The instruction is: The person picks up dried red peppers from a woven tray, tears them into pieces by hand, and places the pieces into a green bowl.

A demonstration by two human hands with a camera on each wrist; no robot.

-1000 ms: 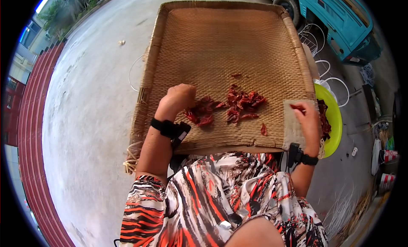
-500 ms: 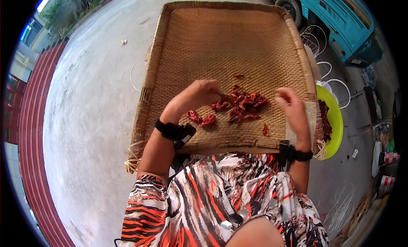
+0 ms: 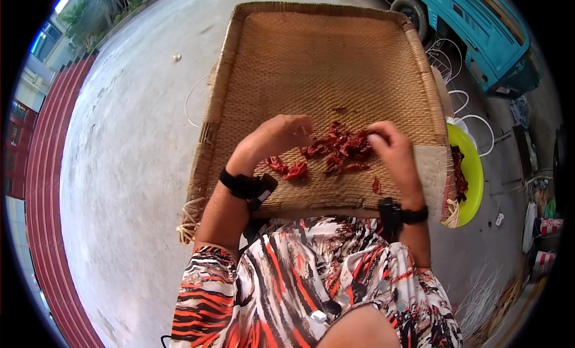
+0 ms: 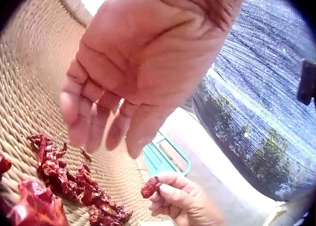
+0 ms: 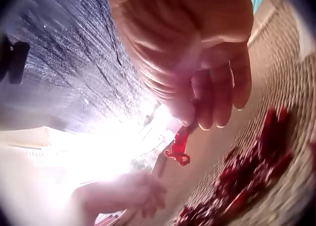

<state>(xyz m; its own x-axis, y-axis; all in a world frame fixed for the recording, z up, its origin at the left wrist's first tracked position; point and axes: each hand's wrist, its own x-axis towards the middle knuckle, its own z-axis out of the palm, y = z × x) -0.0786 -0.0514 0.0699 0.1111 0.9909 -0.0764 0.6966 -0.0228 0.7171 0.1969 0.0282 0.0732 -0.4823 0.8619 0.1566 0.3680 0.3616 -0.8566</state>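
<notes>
A shallow woven tray (image 3: 311,55) lies in front of the person, with a loose pile of dried red chilies (image 3: 336,149) near its middle. Two redder chilies (image 3: 296,170) sit apart at the pile's lower left. The left hand (image 3: 272,138) hovers at the pile's left side; in the left wrist view its fingers (image 4: 116,130) hang loosely, holding nothing. Over the pile's right side, the right hand (image 3: 395,156) pinches one dried chili (image 5: 178,149) between thumb and fingers. That chili shows dark and wrinkled in the left wrist view.
Beside the tray's right edge stands a yellow-green basin (image 3: 474,174) containing more dark red chilies. A pale patch (image 3: 428,168) covers the tray's lower right. One small piece (image 3: 376,185) lies near the front rim. A teal vehicle (image 3: 479,37) is parked at the upper right.
The left hand has moved right, away from the left chilies, some of which now lie nearer the pile. The right hand has come left from the tray's right edge to the pile.
</notes>
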